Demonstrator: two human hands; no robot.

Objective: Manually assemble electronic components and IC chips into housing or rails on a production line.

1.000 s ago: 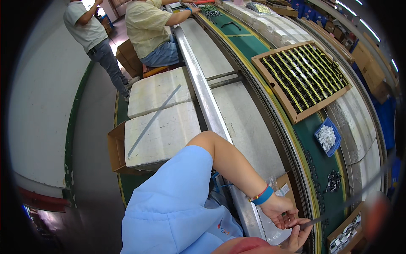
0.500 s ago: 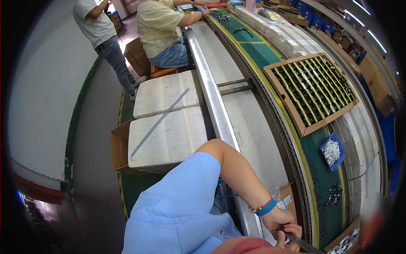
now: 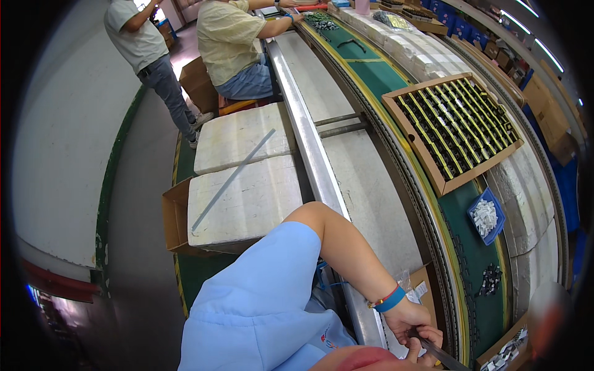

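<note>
At the lower right, my left hand (image 3: 416, 329), with a blue band (image 3: 391, 299) at the wrist, is closed. Its fingers are bent round one end of a dark flat strip (image 3: 443, 357), which slants down to the right and runs out at the lower edge. What the strip belongs to cannot be made out. A light blue sleeve (image 3: 260, 290) covers my upper arm. Just beyond the hand lie a clear plastic bag (image 3: 402, 278) and a cardboard box (image 3: 424, 290). My right hand is out of the picture.
Along the right runs a green belt (image 3: 458, 213), bearing a carton of black and yellow parts (image 3: 461, 127), a blue tray of white pieces (image 3: 486, 216) and loose black parts (image 3: 490, 280). Foam boxes (image 3: 244, 201) stand left. Two people (image 3: 232, 52) are further off.
The view has shifted slightly, so the carton and blue tray sit a little higher in the picture. My left hand keeps its hold on the dark strip almost unmoved.
</note>
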